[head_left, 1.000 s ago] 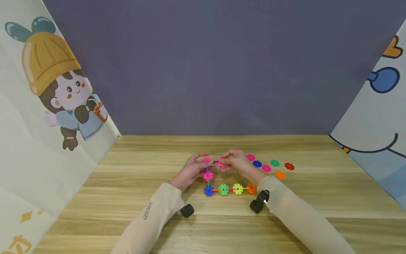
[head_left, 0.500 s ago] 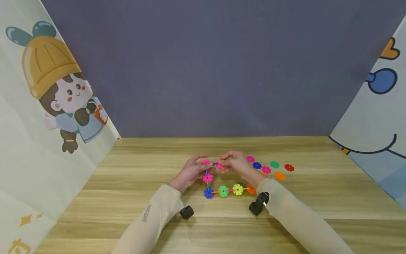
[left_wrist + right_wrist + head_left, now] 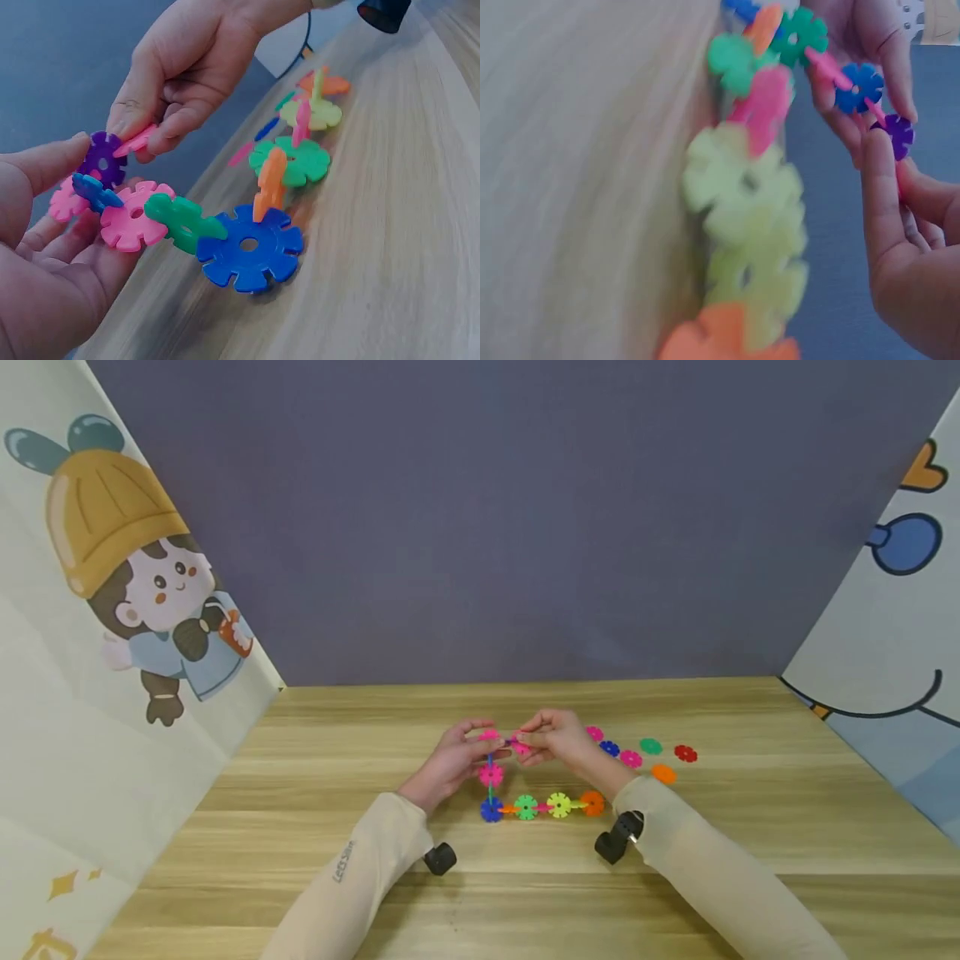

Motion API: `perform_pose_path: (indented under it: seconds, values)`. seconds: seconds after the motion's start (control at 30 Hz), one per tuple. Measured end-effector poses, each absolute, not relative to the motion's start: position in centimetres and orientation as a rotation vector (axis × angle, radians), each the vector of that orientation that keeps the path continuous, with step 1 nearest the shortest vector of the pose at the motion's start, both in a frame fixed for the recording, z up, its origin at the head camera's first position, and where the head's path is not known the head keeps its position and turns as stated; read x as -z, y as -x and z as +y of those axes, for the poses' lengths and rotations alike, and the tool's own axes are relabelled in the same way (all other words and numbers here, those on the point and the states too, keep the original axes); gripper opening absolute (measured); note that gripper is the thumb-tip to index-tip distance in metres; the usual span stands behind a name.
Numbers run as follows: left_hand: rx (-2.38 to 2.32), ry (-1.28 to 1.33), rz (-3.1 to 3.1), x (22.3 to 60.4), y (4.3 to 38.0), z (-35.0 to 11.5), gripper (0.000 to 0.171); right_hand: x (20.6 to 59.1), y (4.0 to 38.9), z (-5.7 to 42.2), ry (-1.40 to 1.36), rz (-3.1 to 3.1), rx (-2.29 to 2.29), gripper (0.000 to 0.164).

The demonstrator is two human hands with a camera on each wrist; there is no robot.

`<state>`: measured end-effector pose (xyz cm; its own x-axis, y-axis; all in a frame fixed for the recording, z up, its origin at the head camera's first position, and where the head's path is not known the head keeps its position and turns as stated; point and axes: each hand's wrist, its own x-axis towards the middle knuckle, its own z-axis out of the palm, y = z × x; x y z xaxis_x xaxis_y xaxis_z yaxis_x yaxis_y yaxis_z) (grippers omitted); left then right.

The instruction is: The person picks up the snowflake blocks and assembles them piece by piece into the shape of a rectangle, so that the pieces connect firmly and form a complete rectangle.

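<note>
My left hand (image 3: 457,756) holds the far end of a chain of notched plastic snowflake discs, its thumb on a purple disc (image 3: 103,160). The right hand (image 3: 562,741) pinches a pink disc (image 3: 136,140) at that purple disc's edge; how deep the slots engage is hidden by fingers. Down from the left hand, the chain runs through another pink disc (image 3: 491,775) and a green disc (image 3: 185,222) to a blue corner disc (image 3: 492,810). From that corner it turns right through a light green disc (image 3: 526,807) and a yellow disc (image 3: 558,805) to an orange disc (image 3: 592,802).
Loose discs lie on the wooden table (image 3: 315,843) beyond the right forearm, among them a blue one (image 3: 609,749), a green one (image 3: 651,747), a red one (image 3: 686,753) and an orange one (image 3: 663,774). A dark wall (image 3: 525,527) stands behind the table.
Both hands stay at the same joint between the purple and pink discs, with only slight finger movement. The head view shifts a little, and the chain's near row looks slightly tilted.
</note>
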<state>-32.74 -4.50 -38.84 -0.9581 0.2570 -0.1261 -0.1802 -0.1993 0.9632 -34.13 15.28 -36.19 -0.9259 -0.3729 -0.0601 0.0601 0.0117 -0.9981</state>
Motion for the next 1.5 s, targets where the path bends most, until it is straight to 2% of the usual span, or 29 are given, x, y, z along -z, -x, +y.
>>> perform_pose_path:
  seconds: [0.13, 0.3, 0.5, 0.67, 1.03, 1.2, 1.4, 1.5]
  values:
    - [-2.158, -0.126, 1.833, 39.2, 32.7, -4.3, 0.046, 36.8, 34.3, 15.6, 0.372, 2.012, 1.919, 0.017]
    - [-2.130, -0.144, 1.849, 39.5, 32.5, -4.0, 0.045, 37.4, 34.8, 16.4, 0.375, 2.027, 1.904, 0.028]
    - [-2.107, -0.141, 1.858, 39.5, 32.4, -4.2, 0.046, 36.9, 36.2, 19.1, 0.332, 2.149, 1.902, 0.042]
    - [-2.080, -0.178, 1.866, 39.5, 32.5, -4.3, 0.048, 36.2, 37.4, 21.5, 0.287, 2.286, 1.800, 0.047]
    - [-2.076, -0.198, 1.859, 39.5, 32.5, -4.2, 0.040, 36.7, 38.8, 24.8, 0.361, 2.621, 1.457, 0.037]
    - [-2.085, -0.239, 1.821, 39.6, 32.6, -4.1, 0.040, 37.3, 39.0, 25.6, 0.311, 2.660, 1.333, 0.039]
    - [-2.093, -0.263, 1.800, 39.7, 32.8, -4.1, 0.043, 37.6, 39.2, 26.1, 0.223, 2.635, 1.236, 0.052]
    - [-2.091, -0.269, 1.801, 39.8, 32.8, -4.2, 0.046, 37.7, 39.3, 26.2, 0.234, 2.624, 1.211, 0.050]
